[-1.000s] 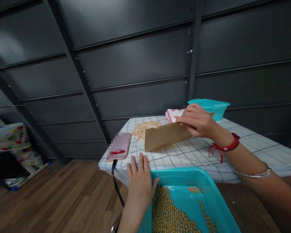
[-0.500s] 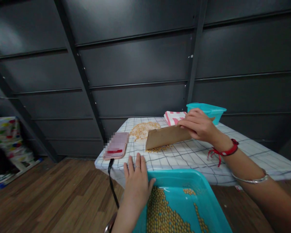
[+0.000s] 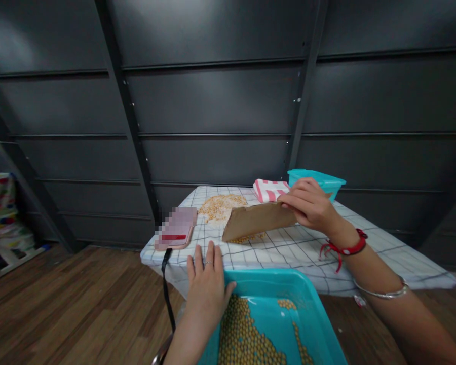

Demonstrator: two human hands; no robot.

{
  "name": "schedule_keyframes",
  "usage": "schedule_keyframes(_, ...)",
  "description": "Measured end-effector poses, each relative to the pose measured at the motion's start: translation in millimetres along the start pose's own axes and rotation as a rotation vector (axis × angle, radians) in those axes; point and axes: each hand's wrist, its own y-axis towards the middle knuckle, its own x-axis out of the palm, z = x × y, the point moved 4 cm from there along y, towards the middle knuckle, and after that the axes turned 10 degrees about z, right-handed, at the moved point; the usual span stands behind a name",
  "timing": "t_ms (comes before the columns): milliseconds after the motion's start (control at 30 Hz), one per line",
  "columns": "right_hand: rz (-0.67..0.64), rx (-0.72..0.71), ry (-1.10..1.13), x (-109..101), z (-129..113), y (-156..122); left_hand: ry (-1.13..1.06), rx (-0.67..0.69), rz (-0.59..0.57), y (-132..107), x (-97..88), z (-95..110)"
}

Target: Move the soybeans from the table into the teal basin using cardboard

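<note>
My right hand (image 3: 312,207) grips a piece of brown cardboard (image 3: 260,221) by its right end, held slanted over the tabletop. Small yellow beans (image 3: 251,238) lie at the cardboard's lower edge, partly hidden by it. My left hand (image 3: 208,284) rests with fingers spread at the table's front edge, its thumb by the left rim of a turquoise tray (image 3: 266,276). Many soybeans (image 3: 247,329) cover the tray's left side, with a few small groups elsewhere on its bottom. Further back on the checked cloth (image 3: 209,238) is a pile of yellow-orange grains (image 3: 222,205) with white bits.
A phone (image 3: 178,225) with a black strap (image 3: 167,289) lies at the table's left edge. Behind my right hand stand a pink-striped folded cloth (image 3: 269,190) and a smaller turquoise bin (image 3: 315,177). A dark panelled wall (image 3: 216,101) rises behind the table.
The view has shifted slightly, moving the table and tray a little left in the picture. The cardboard's left end sits slightly nearer the front edge. My left hand stays by the tray.
</note>
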Motion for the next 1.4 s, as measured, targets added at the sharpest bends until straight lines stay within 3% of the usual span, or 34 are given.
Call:
schedule_keyframes(200,-0.015,-0.024,-0.019,4.2,-0.3,-4.1,0.018,0.003,0.006,0.2,-2.5,1.7)
schedule_keyframes(500,0.011,0.012,-0.009,-8.0,1.9,-2.0,0.025,0.029,0.029,-1.7,0.7,0.8)
schedule_keyframes(800,-0.028,-0.040,-0.053,3.8,-2.2,-4.6,0.014,0.017,-0.003,-0.2,0.0,0.4)
schedule_keyframes(1133,0.003,0.018,0.032,-7.0,-0.9,-4.4,0.020,0.005,-0.020,0.2,-4.3,1.8)
schedule_keyframes(1400,0.018,0.003,-0.018,2.6,-2.4,-3.5,0.020,0.024,0.018,-0.5,1.2,0.4)
